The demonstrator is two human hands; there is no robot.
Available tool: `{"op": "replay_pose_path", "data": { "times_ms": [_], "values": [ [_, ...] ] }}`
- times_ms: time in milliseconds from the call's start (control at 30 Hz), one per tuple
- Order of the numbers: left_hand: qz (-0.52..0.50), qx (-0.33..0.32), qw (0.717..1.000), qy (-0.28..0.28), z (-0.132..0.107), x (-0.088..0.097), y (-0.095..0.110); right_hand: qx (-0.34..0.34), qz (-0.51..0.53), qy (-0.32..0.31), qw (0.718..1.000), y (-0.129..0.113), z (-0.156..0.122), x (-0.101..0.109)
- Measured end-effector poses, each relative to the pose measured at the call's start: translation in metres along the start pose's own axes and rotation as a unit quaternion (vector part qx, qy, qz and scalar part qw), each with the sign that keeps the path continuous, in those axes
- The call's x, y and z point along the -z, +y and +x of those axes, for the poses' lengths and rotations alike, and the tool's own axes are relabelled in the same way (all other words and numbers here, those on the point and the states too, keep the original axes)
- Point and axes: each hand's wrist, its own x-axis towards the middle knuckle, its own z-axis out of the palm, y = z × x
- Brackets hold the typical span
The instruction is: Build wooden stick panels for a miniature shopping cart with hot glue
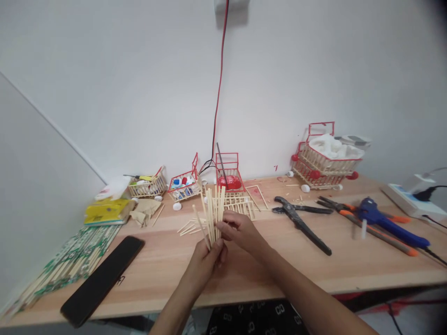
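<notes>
A bundle of thin, pale wooden sticks [211, 209] stands upright in front of me, fanned at the top, with one stick leaning left. My left hand [206, 258] is closed round the lower ends. At the right side of the bundle, my right hand [240, 232] has its fingers pinched on the sticks; some fingertips are hidden. Behind the bundle lie a small stick lattice [240, 204] and several loose short sticks [190, 226]. A miniature cart [228, 172] with a red frame and a red item in it stands farther back.
Small stick carts [185, 186] and a stacked pair [323, 163] line the wall. Black-handled cutters [302, 223], pliers [380, 235] and a blue glue gun [391, 223] lie right, near a power strip [415, 204]. Left are a phone [103, 279], wrapped chopsticks [70, 263] and a yellow packet [106, 211].
</notes>
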Motion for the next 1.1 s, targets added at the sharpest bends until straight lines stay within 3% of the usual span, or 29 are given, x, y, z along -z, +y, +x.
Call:
{"op": "replay_pose_path", "data": {
  "times_ms": [200,400,600,933,1100],
  "values": [
    [-0.170,0.042,0.984,-0.030,-0.009,-0.006,0.001,-0.067,0.150,-0.034,0.986,0.005,-0.001,-0.001],
    [-0.202,0.070,0.977,-0.017,-0.015,-0.008,0.002,-0.073,0.120,-0.040,0.989,0.010,-0.003,-0.002],
    [-0.215,0.064,0.974,-0.027,-0.017,-0.008,0.002,-0.077,0.154,-0.038,0.984,0.007,-0.003,-0.002],
    [-0.325,0.153,0.922,-0.145,-0.025,-0.024,0.005,-0.176,0.269,-0.208,0.924,-0.007,-0.009,0.005],
    [-0.342,0.168,0.910,-0.162,-0.026,-0.031,0.008,-0.211,0.307,-0.193,0.908,-0.008,-0.013,0.010]
  ]
}}
